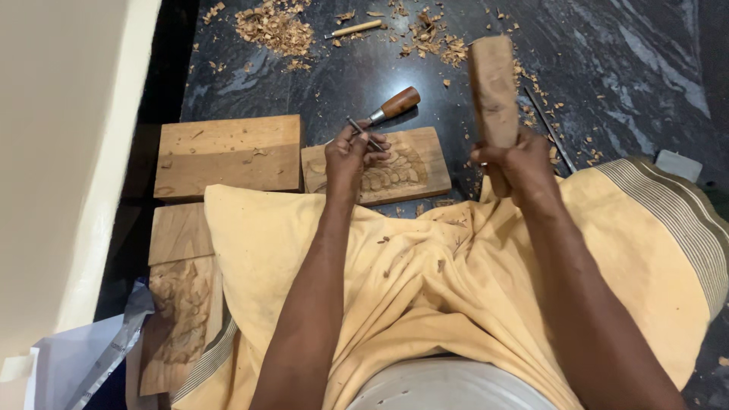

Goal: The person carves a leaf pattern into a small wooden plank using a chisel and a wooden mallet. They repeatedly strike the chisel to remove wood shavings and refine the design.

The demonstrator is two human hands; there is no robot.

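A: Starting at the left, what lay on the floor [607, 68]?

B: A half-carved wooden panel [182, 319] by the wall, then a plain wooden block [228, 152] further up, both partly under the edge of the yellow cloth [425, 266] over the person's lap. Heaps of wood shavings [273, 26] were scattered at the top of the dark floor.

A: And the left hand?

B: The left hand [351, 156] was closed around a thin metal chisel [366, 134], its tip resting on the carved wood block [395, 168] that lay on the floor just past the knees. A second chisel with a brown wooden handle [395, 103] lay touching the block's far edge.

A: The right hand?

B: The right hand [516, 163] gripped a wooden mallet [493, 91] by its lower end, raised upright, well apart from the chisel.

A: What could have gone wrong from there?

B: In my judgement, the fingers sat close to the chisel's struck end, so a blow coming down off line could have caught them. The block seemed to lie loose on smooth stone, so a hard strike might have made it skid and gouge the relief. Another long metal tool [548, 125] lay just right of the mallet, easy to knock.
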